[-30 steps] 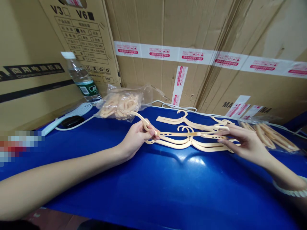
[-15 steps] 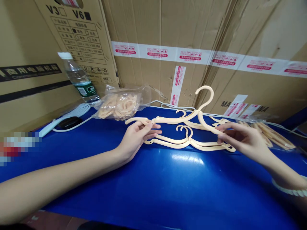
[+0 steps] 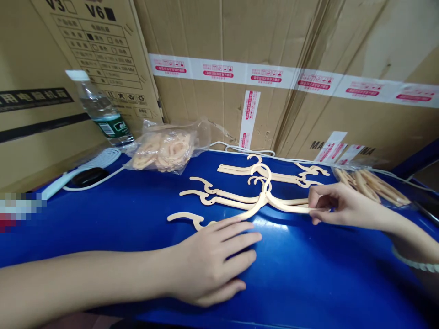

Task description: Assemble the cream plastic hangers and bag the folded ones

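Is looking like a storeroom or workshop; is showing taped cardboard boxes (image 3: 212,27) behind a blue table (image 3: 308,274) bearing 2 plastic bags (image 3: 168,146) of parts.

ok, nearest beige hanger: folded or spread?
Spread: the hanger has arms running to opposite sides of its hook, one pinched by the right hand, one partly hidden by the left hand.

1 bottle (image 3: 101,109) stands near a white hairbrush (image 3: 98,161), before cardboard boxes (image 3: 219,32).
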{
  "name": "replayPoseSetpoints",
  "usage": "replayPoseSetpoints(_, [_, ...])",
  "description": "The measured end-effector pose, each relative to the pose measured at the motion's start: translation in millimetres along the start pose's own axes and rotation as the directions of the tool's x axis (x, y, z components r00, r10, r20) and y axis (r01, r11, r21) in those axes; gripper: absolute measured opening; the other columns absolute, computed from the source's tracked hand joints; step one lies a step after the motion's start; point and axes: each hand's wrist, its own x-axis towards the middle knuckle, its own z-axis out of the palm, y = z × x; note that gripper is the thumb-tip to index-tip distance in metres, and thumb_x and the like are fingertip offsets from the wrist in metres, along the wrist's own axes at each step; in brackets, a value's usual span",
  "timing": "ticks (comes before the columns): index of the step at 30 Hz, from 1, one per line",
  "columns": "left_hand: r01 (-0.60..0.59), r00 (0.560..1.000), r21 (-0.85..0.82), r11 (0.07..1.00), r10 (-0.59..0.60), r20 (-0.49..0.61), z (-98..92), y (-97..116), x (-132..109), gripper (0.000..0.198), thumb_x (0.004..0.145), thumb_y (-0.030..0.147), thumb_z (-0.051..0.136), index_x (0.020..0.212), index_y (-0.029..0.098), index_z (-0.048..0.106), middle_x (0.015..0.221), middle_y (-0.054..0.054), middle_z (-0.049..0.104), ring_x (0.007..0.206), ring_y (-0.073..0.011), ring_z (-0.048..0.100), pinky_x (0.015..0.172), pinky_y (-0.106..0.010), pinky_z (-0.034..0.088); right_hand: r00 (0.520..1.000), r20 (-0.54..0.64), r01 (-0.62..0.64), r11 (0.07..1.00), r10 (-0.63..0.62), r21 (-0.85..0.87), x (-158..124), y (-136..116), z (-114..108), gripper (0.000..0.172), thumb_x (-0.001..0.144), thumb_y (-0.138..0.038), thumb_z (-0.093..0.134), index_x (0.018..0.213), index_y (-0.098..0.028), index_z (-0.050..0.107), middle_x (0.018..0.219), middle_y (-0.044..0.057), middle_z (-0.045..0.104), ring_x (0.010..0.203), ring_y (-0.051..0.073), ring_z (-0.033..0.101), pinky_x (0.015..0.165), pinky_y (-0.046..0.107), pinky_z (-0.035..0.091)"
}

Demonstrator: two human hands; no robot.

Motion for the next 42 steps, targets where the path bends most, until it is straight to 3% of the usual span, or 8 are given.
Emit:
replayPoseSetpoints(6, [0.064, 0.997, 0.055, 0.996, -0.067, 0.042, -0.4, -2.5, 1.0, 0.044, 0.094, 0.037, 0.058, 0.128, 0.011, 0.062, 0.142, -0.023, 0.060, 0.128, -0.0420, 0.058, 0.110, -0.055, 0.045, 0.999, 0.043, 0.046, 0.943, -0.034, -0.330, -0.6, 1.9, 1.6, 0.004, 0.081, -0.022, 0.067, 0.077, -0.022, 0.066, 0.075, 0.000, 0.070, 0.064, 0.016, 0.061, 0.058, 0.026, 0.047])
replayPoseSetpoints(15, [0.090, 0.988, 0.109, 0.990, -0.103, 0.112, -0.8, -2.1, -0.1, 0.045, 0.100, 0.043, 0.051, 0.133, 0.012, 0.059, 0.147, -0.019, 0.056, 0.133, -0.0397, 0.054, 0.110, -0.058, 0.044, 0.992, 0.125, 0.075, 0.926, -0.030, -0.369, -0.3, 0.7, 0.6, 0.005, 0.080, -0.025, 0.066, 0.079, -0.020, 0.066, 0.088, 0.005, 0.069, 0.077, 0.018, 0.063, 0.071, 0.031, 0.048])
replayPoseSetpoints(22, [0.119, 0.986, 0.114, 0.986, -0.131, 0.102, 0.5, -2.8, -1.1, 0.046, 0.100, 0.046, 0.051, 0.133, 0.015, 0.058, 0.149, -0.019, 0.055, 0.135, -0.0395, 0.052, 0.111, -0.059, 0.043, 0.995, 0.082, -0.017, 0.905, 0.058, -0.425, -0.2, 1.1, -0.9, 0.007, 0.080, -0.027, 0.062, 0.079, -0.020, 0.064, 0.078, 0.003, 0.065, 0.069, 0.018, 0.059, 0.062, 0.029, 0.044])
replayPoseSetpoints(42, [0.184, 0.976, 0.115, 0.976, -0.196, 0.097, 4.1, -4.4, -3.0, 0.048, 0.099, 0.047, 0.054, 0.137, 0.019, 0.055, 0.154, -0.017, 0.051, 0.142, -0.0386, 0.047, 0.114, -0.059, 0.041, 0.994, -0.024, -0.103, 0.849, 0.106, -0.518, -1.3, 1.0, 0.2, 0.010, 0.082, -0.030, 0.063, 0.078, -0.021, 0.059, 0.067, 0.000, 0.062, 0.058, 0.015, 0.055, 0.053, 0.026, 0.036])
